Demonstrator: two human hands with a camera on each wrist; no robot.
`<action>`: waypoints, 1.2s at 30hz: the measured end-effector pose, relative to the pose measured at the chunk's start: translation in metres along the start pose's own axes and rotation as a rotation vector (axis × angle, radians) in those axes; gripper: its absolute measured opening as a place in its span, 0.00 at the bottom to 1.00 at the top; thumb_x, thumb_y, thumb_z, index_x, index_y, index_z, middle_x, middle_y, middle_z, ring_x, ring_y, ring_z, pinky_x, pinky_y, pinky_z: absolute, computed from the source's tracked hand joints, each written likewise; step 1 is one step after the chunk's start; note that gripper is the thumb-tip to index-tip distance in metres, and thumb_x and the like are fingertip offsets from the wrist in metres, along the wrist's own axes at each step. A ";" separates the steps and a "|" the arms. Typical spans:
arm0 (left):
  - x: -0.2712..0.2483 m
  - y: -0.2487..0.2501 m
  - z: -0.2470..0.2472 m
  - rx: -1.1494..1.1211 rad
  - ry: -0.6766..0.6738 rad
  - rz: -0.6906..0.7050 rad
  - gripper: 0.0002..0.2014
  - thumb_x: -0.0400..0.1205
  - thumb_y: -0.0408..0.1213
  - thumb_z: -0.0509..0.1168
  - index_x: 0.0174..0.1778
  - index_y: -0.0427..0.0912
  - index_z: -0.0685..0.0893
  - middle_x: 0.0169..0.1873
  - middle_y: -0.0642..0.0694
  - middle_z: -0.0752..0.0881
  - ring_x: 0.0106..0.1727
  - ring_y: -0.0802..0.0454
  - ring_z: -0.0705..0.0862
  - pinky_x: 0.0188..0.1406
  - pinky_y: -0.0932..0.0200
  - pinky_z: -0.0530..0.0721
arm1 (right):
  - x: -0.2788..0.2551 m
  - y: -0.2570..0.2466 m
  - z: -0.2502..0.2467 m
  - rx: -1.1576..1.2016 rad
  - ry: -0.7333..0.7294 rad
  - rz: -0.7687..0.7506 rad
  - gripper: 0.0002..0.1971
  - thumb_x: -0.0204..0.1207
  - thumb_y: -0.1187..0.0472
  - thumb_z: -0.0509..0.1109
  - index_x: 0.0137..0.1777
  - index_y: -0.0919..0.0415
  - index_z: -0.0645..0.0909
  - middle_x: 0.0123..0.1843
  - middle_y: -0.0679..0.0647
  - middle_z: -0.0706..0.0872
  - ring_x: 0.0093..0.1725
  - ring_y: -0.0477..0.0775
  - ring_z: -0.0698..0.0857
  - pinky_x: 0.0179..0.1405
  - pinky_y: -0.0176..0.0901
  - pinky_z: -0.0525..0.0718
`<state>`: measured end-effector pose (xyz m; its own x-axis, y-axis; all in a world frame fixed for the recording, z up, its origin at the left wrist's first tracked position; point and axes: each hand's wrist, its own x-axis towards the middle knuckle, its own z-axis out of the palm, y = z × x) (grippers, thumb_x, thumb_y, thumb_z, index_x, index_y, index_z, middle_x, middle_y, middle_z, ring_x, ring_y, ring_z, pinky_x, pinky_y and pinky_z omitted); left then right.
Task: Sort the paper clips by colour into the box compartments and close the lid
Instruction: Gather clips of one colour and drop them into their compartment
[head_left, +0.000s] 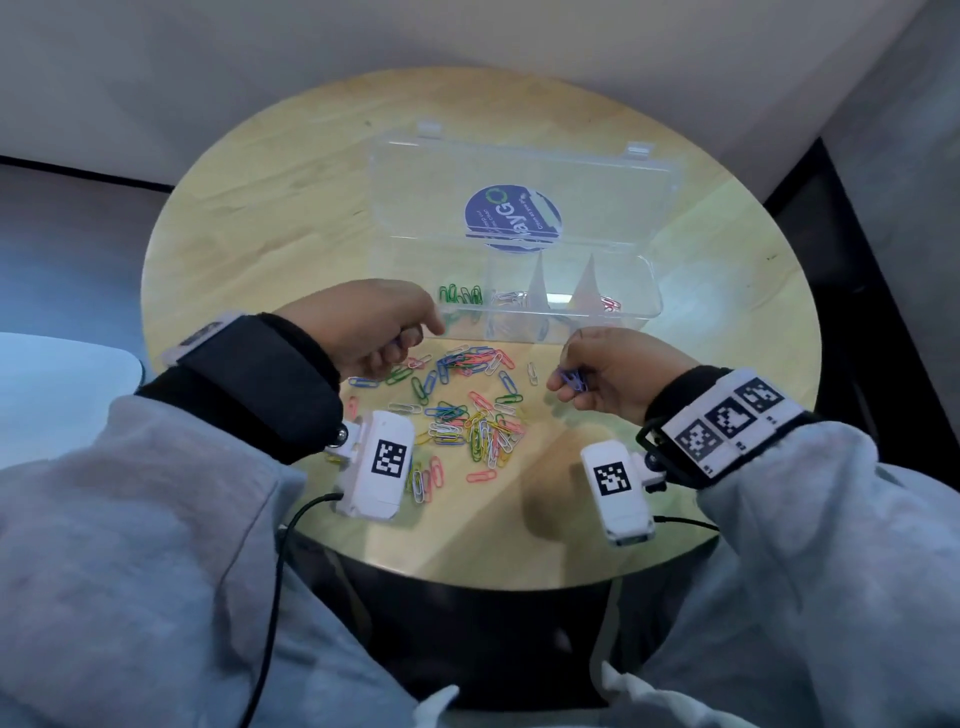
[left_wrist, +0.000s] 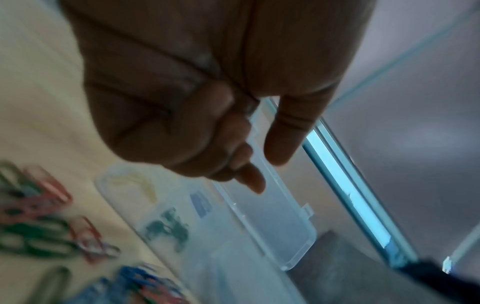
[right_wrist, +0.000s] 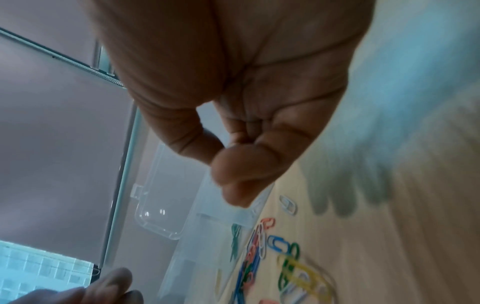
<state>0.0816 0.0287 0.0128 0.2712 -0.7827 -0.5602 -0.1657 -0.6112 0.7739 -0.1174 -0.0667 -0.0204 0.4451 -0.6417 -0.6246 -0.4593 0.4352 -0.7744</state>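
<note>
A clear compartment box stands on the round wooden table, its lid open and leaning back. Inside lie green clips at the left, pale clips in the middle and red clips at the right. A mixed pile of coloured paper clips lies in front of the box. My left hand hovers at the box's front left corner, fingers curled, pinching a small blue clip. My right hand is right of the pile and grips a few blue clips.
The table's near edge is close to my body, with dark floor below. Wrist cameras with cables hang over the pile's near side. A white surface sits to the left. Grey walls rise behind the table.
</note>
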 end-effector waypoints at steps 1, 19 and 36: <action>0.001 -0.001 0.001 0.162 0.018 -0.007 0.05 0.80 0.33 0.60 0.38 0.42 0.75 0.25 0.48 0.67 0.23 0.52 0.61 0.20 0.69 0.58 | 0.001 0.001 0.001 0.004 -0.021 -0.008 0.12 0.78 0.74 0.56 0.35 0.62 0.70 0.32 0.61 0.80 0.18 0.46 0.80 0.16 0.31 0.77; -0.008 -0.016 0.004 0.799 0.058 0.043 0.03 0.74 0.37 0.66 0.34 0.46 0.80 0.24 0.53 0.76 0.26 0.56 0.74 0.30 0.65 0.68 | 0.003 -0.008 0.012 -0.410 0.019 -0.018 0.06 0.79 0.64 0.62 0.45 0.63 0.80 0.30 0.53 0.71 0.26 0.49 0.69 0.24 0.36 0.69; 0.001 -0.024 0.043 1.146 -0.087 0.126 0.07 0.73 0.35 0.69 0.41 0.50 0.78 0.30 0.55 0.74 0.35 0.54 0.74 0.24 0.64 0.64 | 0.024 -0.016 0.052 -1.204 0.107 -0.166 0.01 0.75 0.62 0.68 0.44 0.59 0.79 0.50 0.56 0.84 0.48 0.53 0.79 0.48 0.42 0.78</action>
<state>0.0453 0.0376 -0.0191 0.1327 -0.8241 -0.5507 -0.9619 -0.2411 0.1289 -0.0592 -0.0560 -0.0283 0.5267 -0.7075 -0.4712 -0.8470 -0.4841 -0.2198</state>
